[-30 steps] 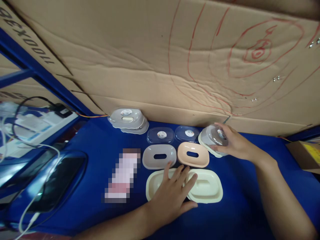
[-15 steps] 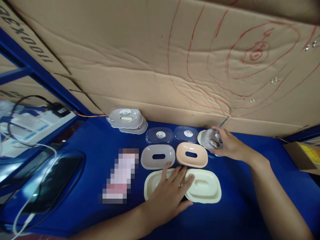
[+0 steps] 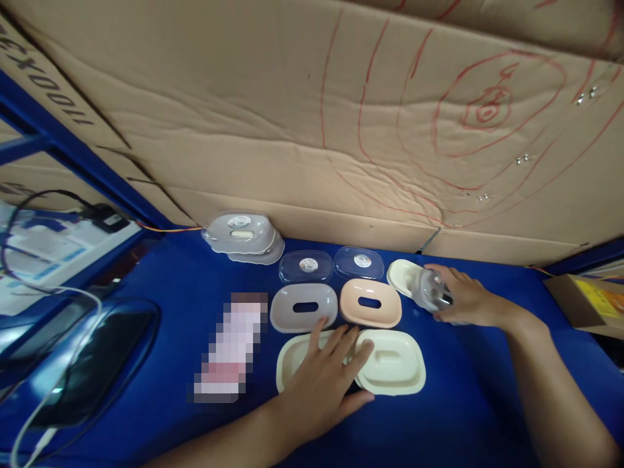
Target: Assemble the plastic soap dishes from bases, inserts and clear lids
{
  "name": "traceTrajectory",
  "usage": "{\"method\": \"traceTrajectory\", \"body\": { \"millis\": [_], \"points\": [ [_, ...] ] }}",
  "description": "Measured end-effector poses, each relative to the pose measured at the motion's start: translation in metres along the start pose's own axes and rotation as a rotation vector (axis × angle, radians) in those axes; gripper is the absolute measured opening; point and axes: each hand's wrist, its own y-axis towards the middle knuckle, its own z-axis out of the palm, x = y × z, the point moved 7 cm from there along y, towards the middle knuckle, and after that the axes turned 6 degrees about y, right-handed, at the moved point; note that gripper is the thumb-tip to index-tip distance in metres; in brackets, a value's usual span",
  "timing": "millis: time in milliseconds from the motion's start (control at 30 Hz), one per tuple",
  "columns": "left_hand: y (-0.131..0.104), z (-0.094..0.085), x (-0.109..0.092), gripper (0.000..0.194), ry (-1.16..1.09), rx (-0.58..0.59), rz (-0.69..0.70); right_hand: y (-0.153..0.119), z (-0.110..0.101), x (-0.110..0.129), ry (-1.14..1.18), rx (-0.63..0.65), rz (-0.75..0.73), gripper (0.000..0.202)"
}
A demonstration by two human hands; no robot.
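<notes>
My left hand (image 3: 324, 370) lies with fingers spread over the inner edges of two cream soap dish bases, the left base (image 3: 287, 364) and the right base (image 3: 400, 364). Behind it sit a grey slotted tray (image 3: 287, 312), which the index fingertip reaches, and a peach slotted tray (image 3: 385, 312). Two clear lids (image 3: 292, 268) with round stickers are lined up farther back. At the right, my right hand (image 3: 463, 299) is closed around a soap box (image 3: 425, 290) with a clear lid and grey insert, tilted over the table. Another cream base (image 3: 402, 274) is just left of it, partly covered.
Closed soap boxes (image 3: 241, 237) are stacked at the back left against a cardboard wall (image 3: 244, 130). A blurred-out pink item (image 3: 229, 344), a black phone (image 3: 92, 370) with a white cable, and a power strip (image 3: 73, 250) occupy the left. A cardboard box (image 3: 580, 302) stands far right.
My right hand has shifted right with the soap box, uncovering more of the cream base beside it. My left hand stays in place on the bases. The view has moved slightly.
</notes>
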Motion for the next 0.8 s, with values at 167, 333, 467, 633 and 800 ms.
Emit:
{"method": "traceTrajectory", "body": {
  "millis": [167,333,467,633,800],
  "points": [
    [-0.001,0.001,0.002,0.064,-0.025,0.003,-0.016,-0.041,0.013,-0.014,-0.006,0.073,-0.029,0.108],
    [0.001,0.000,0.003,0.065,-0.042,0.008,-0.017,-0.044,0.011,0.009,0.008,0.054,-0.074,0.100],
    [0.002,-0.002,0.006,0.064,-0.029,-0.001,-0.010,-0.040,0.012,0.029,0.011,0.134,-0.059,0.102],
    [-0.001,-0.005,0.008,0.062,-0.021,-0.022,0.001,-0.074,0.016,0.011,0.069,0.213,-0.007,0.108],
    [-0.002,-0.004,0.009,0.061,-0.035,-0.020,-0.015,-0.131,0.023,-0.015,0.116,0.327,0.074,0.116]
  ]
}}
